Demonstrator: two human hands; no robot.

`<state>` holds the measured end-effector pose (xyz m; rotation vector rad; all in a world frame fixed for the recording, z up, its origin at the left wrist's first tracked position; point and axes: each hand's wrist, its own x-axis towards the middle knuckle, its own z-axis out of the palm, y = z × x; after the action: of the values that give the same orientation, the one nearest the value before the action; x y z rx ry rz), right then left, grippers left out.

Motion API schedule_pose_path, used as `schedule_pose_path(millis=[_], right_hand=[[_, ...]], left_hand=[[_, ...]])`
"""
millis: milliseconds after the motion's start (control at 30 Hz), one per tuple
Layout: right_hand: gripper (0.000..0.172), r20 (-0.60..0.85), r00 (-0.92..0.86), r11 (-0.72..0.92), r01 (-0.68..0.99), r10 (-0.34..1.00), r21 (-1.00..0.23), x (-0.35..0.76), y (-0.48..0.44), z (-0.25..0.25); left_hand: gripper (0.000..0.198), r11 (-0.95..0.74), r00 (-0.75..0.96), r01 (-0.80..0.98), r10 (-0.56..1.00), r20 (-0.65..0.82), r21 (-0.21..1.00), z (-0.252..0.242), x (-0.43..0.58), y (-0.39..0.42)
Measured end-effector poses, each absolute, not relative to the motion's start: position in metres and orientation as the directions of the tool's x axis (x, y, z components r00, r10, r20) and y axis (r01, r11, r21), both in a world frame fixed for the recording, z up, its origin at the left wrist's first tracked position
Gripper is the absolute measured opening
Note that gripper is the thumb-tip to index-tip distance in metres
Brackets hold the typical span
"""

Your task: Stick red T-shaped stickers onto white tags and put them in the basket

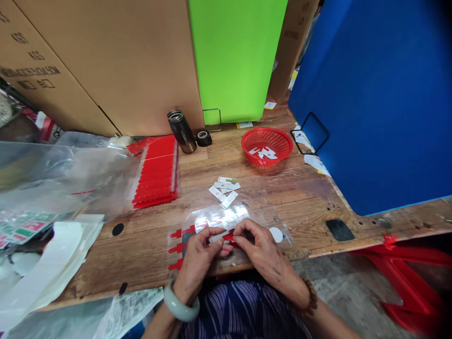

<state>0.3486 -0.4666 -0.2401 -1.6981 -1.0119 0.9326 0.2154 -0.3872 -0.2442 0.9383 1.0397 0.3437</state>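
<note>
My left hand [200, 254] is closed at the table's front edge, its thumb and fingers around a small white strip [215, 237]. Opposite it, my right hand [263, 249] pinches a small red tab [229, 238] that meets the white strip; whether the two are stuck together cannot be made out. Under both hands lies a clear plastic sheet [221, 216], with red tabs [175, 248] along its left side. Beyond it, several white strips [228, 186] with small round dots lie in a loose pile. A white disc [276, 234] rests beside my right hand.
A red basket [267, 132] holding white pieces stands further back. To the left are a stack of red tab sheets [155, 174], a dark flask [181, 132], a tape roll [204, 138] and plastic bags [88, 174]. Cardboard [141, 61], green [236, 61] and blue panels [381, 103] border the table.
</note>
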Motion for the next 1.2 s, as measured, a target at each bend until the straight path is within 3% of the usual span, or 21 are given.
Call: schedule_pose_path(millis=[267, 967, 1200], right_hand=[[0.013, -0.109, 0.378, -0.23, 0.291, 0.919, -0.928, 0.35, -0.464, -0.243], [0.012, -0.036, 0.376, -0.197, 0.4, 0.926, -0.895, 0.349, -0.46, -0.26], [0.013, 0.056, 0.381, -0.131, 0.449, 0.923, -0.884, 0.348, -0.461, -0.266]], left_hand=[[0.046, 0.646, 0.52, 0.136, 0.598, -0.61, 0.751, -0.247, 0.212, -0.385], [0.045, 0.626, 0.492, 0.142, 0.628, -0.603, 0.767, -0.251, 0.213, -0.39], [0.042, 0.63, 0.477, 0.134, 0.636, -0.607, 0.765, -0.252, 0.214, -0.388]])
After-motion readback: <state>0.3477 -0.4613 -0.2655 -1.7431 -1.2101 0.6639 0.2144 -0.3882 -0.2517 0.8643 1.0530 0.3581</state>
